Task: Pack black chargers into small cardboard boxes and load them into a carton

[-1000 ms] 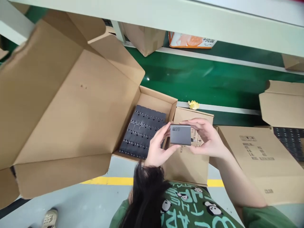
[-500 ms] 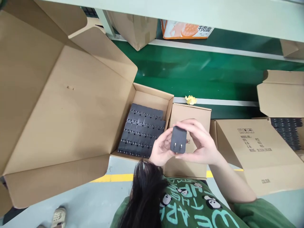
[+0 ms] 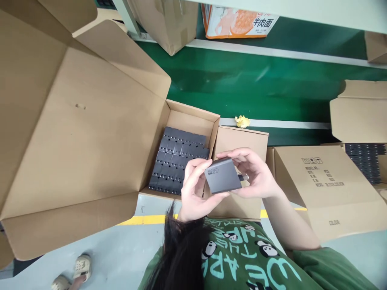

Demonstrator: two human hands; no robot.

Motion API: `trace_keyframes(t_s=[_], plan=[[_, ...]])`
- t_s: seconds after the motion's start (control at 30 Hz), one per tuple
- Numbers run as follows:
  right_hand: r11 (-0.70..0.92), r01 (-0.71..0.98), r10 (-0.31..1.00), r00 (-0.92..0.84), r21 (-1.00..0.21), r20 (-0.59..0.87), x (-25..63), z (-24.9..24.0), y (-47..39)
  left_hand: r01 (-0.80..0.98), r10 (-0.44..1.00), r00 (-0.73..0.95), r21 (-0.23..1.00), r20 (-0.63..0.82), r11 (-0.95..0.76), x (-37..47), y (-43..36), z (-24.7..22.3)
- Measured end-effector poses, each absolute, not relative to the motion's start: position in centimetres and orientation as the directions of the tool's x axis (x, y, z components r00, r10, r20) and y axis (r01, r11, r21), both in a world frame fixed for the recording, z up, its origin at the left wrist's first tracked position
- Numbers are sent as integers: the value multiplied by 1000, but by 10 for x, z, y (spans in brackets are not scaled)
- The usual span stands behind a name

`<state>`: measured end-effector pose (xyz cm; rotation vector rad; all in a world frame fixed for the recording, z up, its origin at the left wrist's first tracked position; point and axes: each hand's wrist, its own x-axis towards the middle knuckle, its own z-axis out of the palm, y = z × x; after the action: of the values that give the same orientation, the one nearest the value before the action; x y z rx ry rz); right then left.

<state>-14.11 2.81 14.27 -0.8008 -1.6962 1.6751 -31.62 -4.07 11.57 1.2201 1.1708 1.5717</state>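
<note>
A dark grey charger block (image 3: 223,176) is held between both hands above a closed cardboard box (image 3: 242,139). Its broad side, printed "65W", faces up, and its metal prongs point right. My left hand (image 3: 195,189) grips the block's left end with thumb and fingers. Fingers of my right hand (image 3: 254,173) hold its top and right edges around the prongs. To the left, an open cardboard box (image 3: 193,114) holds rows of similar dark chargers (image 3: 178,159), their prongs showing, with bare cardboard at the box's far end.
A large carton's raised flap (image 3: 99,129) fills the left. On the right lie a printed carton (image 3: 329,181) and more dark chargers (image 3: 364,161). Crumpled yellow paper (image 3: 242,121) rests beyond the closed box. A person's shoes (image 3: 82,268) show at lower left.
The charger has been turned from its prong end to its broad printed side, with the prongs now to the right. My left hand has shifted left around it.
</note>
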Motion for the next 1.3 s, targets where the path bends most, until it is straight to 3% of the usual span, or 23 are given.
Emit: trace_keyframes(t_s=[0.2,0.27,0.37,0.47,0.57,0.67,0.83,0.93,1.03,1.17,1.3], plan=[[6,-29,782,-623,-1000,23,-144,145,24,-28,959,-161,971,231,-239,-318,-50,117],[14,-36,804,-594,-999,33,-139,143,20,7,970,-63,972,234,-234,-325,-49,110],[18,-12,875,-484,-1000,21,-118,135,11,209,981,40,959,189,-194,-342,-33,85],[-67,156,926,-359,-985,-119,-88,119,-5,577,993,-35,814,116,-75,-361,1,49],[-82,452,942,-256,-888,-217,-63,92,-24,798,990,137,595,-23,-96,-370,41,18],[-22,642,944,-239,-766,-228,-51,56,-43,851,922,341,477,-184,-220,-369,74,4],[27,727,924,-280,-686,-260,-43,21,-60,816,780,528,456,-337,-355,-367,107,-7],[96,728,912,-338,-679,-233,-39,33,-60,764,750,597,485,-284,-424,-373,115,-12],[161,740,948,-299,-653,-105,-43,62,-54,719,806,573,563,-147,-409,-378,108,4],[221,682,953,-304,-697,5,-72,98,-34,592,885,455,711,94,-380,-360,68,70],[252,491,894,-447,-834,7,-103,111,-14,398,819,509,772,263,-495,-327,12,134]])
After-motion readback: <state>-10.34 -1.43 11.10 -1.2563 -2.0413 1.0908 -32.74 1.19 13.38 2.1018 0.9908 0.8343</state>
